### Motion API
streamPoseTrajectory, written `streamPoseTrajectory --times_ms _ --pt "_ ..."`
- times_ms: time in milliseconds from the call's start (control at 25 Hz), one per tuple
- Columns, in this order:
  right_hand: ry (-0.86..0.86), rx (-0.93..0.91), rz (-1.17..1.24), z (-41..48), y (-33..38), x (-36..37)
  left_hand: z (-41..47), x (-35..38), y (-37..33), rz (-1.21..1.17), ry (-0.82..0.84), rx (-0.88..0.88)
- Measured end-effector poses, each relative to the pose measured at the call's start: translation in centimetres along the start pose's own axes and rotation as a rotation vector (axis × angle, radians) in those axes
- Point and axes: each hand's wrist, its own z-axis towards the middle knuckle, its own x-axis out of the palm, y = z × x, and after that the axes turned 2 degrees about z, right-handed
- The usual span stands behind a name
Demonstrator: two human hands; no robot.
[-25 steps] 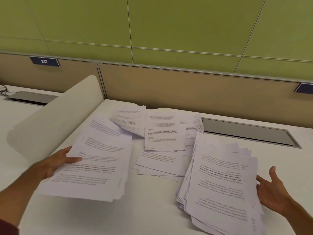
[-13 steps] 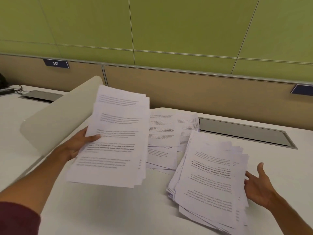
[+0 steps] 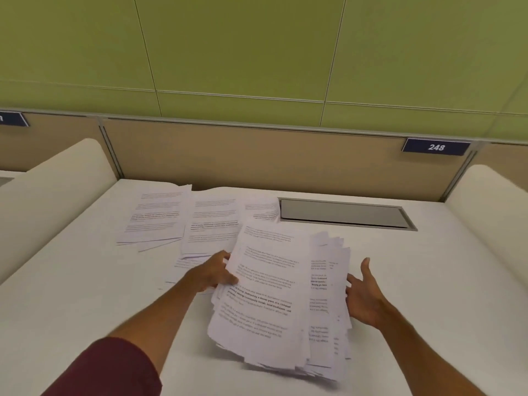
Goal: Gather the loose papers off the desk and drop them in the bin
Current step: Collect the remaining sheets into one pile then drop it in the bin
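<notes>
A white desk [image 3: 85, 295] runs up to a tan partition under a green wall; a grey cable hatch [image 3: 344, 214] is set into the desktop. Just in front of the hatch, the left hand [image 3: 213, 274] grips a thick sheaf of papers [image 3: 265, 295] by its left edge, over a fanned pile [image 3: 328, 295]; the right hand [image 3: 364, 297] rests spread open against the pile's right side; left of the hatch, more loose sheets [image 3: 160, 215] lie flat.

Office or library study carrel: numbered plate 248 [image 3: 436, 147], white desk [image 3: 85, 281], side dividers [image 3: 491, 207], cable hatch [image 3: 344, 215].
</notes>
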Motion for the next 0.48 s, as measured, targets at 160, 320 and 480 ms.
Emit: streamPoseTrajectory --times_ms 160,320,480 --pt "0.018 0.024 -0.002 0.3 0.2 0.2 1.2 3.9 0.6 0.036 -0.026 0.055" --pt "0.055 0.032 -0.026 0.5 0.5 0.4 1.9 5.5 -0.5 0.175 0.039 0.195" --pt "0.026 0.043 -0.044 0.7 0.6 -0.1 2.8 1.9 0.5 0.213 -0.286 0.246"
